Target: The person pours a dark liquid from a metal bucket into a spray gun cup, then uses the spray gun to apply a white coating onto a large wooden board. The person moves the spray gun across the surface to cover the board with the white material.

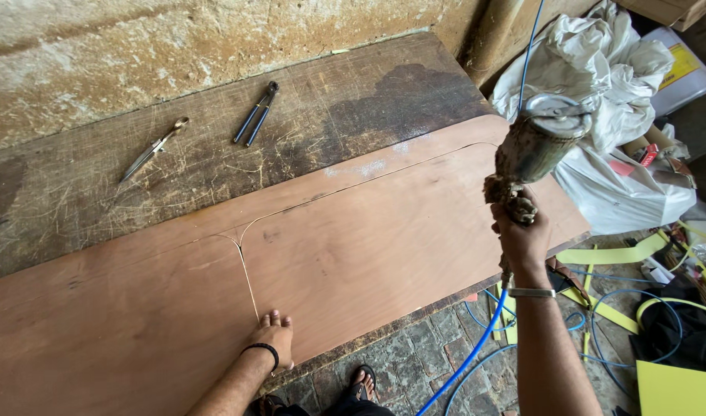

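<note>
Right hand: the right hand is raised above the right end of the worktop, fingers clamped around the grip of a spray gun; a metal bracelet sits on the wrist.
Spray gun: paint-caked, with a metal cup on top — it hangs over the near right corner of the plywood sheet, clear of the surface; a blue hose runs down from below the hand toward the floor, and a second thin blue line rises from the cup to the top of the view.
Left hand: the left hand lies flat on the sheet at its near edge, fingers together and pressed on the wood, gripping nothing; a black band circles the wrist.
Plywood sheet: reddish-brown, laid along the near half of the worktop; a thin cut line curves across it and drops toward the left hand, ending just beside the fingertips.
Far side of worktop: dark pincers lie near the middle of the back edge; a pair of scissors lies to their left (well apart from both hands).
Floor at right: crumpled white plastic sheeting, yellow strips and loops of blue hose on stone paving; a sandalled foot shows below the near edge.
</note>
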